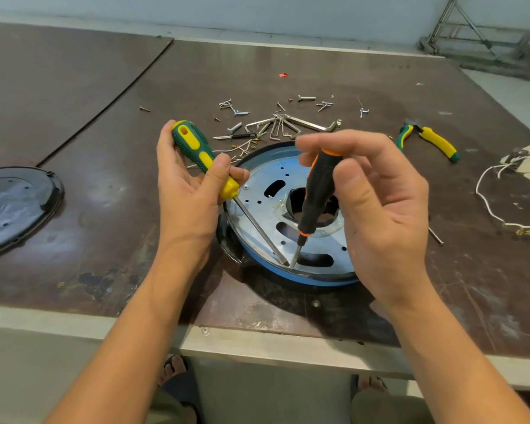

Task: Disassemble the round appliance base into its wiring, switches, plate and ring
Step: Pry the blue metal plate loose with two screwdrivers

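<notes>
Prying where both tips meet at the near rim of the round base [259, 194] on the table [110, 191], we grip the green screwdriver [196, 148] in our left hand [184, 191], pinch the black screwdriver [317, 194] in our right hand [380, 215], and should lever gently.

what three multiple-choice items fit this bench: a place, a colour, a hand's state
1. The pliers lie: A right of the round base; B left of it; C on it.
2. Handle of the screwdriver in the right hand: A red; B black and orange; C green.
3. The left hand is: A flat on the base; B empty; C gripping a second screwdriver.
Answers: A, they lie past the base's right edge; B, black grip, orange bands; C, fingers wrap its handle.
</notes>
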Motion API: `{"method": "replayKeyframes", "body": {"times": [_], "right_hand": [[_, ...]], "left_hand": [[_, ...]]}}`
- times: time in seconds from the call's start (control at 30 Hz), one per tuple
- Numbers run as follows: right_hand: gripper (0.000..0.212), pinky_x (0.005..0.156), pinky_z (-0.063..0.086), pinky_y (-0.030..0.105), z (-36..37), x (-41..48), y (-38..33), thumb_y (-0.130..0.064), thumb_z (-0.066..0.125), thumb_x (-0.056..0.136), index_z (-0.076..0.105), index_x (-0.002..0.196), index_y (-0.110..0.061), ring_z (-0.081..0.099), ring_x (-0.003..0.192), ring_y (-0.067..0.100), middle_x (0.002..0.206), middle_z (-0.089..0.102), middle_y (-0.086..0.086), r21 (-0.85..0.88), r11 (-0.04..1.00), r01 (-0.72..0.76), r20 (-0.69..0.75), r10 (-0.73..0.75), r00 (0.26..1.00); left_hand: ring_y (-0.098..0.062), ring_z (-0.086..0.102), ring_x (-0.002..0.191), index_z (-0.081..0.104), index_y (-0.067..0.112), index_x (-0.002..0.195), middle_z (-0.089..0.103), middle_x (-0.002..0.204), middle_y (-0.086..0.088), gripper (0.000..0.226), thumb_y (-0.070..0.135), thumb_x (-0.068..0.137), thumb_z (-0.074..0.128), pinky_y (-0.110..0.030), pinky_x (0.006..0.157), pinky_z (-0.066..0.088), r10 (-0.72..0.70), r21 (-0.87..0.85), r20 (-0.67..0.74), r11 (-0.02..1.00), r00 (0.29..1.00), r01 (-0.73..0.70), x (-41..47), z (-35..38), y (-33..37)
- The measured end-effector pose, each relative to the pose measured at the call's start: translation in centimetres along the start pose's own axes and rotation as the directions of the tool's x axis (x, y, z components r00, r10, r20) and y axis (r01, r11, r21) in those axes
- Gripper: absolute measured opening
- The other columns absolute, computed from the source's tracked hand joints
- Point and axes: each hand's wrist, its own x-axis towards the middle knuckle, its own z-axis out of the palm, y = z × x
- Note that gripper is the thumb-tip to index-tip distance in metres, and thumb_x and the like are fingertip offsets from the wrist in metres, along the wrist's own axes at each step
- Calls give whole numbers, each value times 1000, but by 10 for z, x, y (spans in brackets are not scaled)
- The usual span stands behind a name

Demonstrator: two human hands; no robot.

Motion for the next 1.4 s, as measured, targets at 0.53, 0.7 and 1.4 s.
{"method": "replayKeyframes", "body": {"times": [0.53, 0.7, 1.4], "right_hand": [[27, 85, 52, 23, -2, 1, 1, -4, 67, 94, 59, 118, -15, 65, 94, 10, 104, 66, 8, -31, 999, 9, -59, -11, 998], [34, 88, 57, 40, -7, -3, 6, 3, 46, 104, 53, 136, -6, 72, 106, 35, 120, 71, 18, 50, 998, -30, 13, 30, 999], [20, 79, 58, 35, -6, -1, 2, -3, 54, 103, 60, 120, -11, 73, 98, 29, 109, 72, 12, 24, 999, -41, -12, 41, 999]], "left_hand": [[-25, 74, 82, 18, 16, 157, 41, 150, -4, 72, 5, 99, 59, -35, 85, 59, 5, 3, 1, 1000, 1000, -5, 1, -1, -2], [-24, 73, 82, 19, 15, 156, 45, 145, -2, 71, 5, 99, 59, -35, 84, 59, -2, 5, 4, 1000, 1000, 2, 2, -1, -2], [-24, 73, 83, 17, 15, 157, 39, 149, 0, 71, 4, 99, 58, -34, 85, 59, -8, 16, 8, 1000, 1000, 8, 1, 0, -1]]}}
